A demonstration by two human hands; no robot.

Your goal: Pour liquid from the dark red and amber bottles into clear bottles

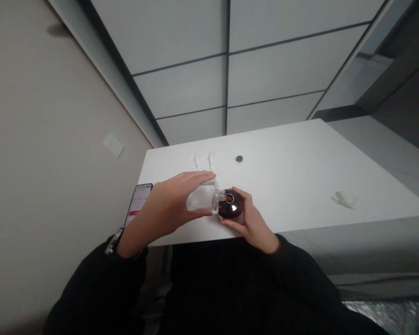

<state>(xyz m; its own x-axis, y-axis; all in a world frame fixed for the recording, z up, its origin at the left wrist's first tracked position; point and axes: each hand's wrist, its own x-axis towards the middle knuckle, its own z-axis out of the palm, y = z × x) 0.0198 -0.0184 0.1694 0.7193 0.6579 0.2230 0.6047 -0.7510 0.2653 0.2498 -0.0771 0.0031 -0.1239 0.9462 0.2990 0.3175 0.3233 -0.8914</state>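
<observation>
I have the left hand (171,201) clamped around the clear bottle (200,197), thumb on the near side and fingers along the far side, with the bottle tipped over so its neck points right. The right hand (255,224) is closed about the brown bottle (231,210), which is round and shows me its open mouth. Both bottles are over the near part of the white table (293,177), between the hands, and the clear neck comes right up to the brown mouth; I can't tell from here whether the two rims touch, or whether the brown bottle's base rests on the tabletop. Beyond the hands I see a small dark disc (239,158), and left of it two white pieces (210,159) lying side by side, too blurred for me to name. A phone (138,202) with its screen lit lies at the table's left edge, partly behind the left hand. Well off to the right I have a crumpled white wad (345,199). A watch (114,241) sits on the left wrist.
</observation>
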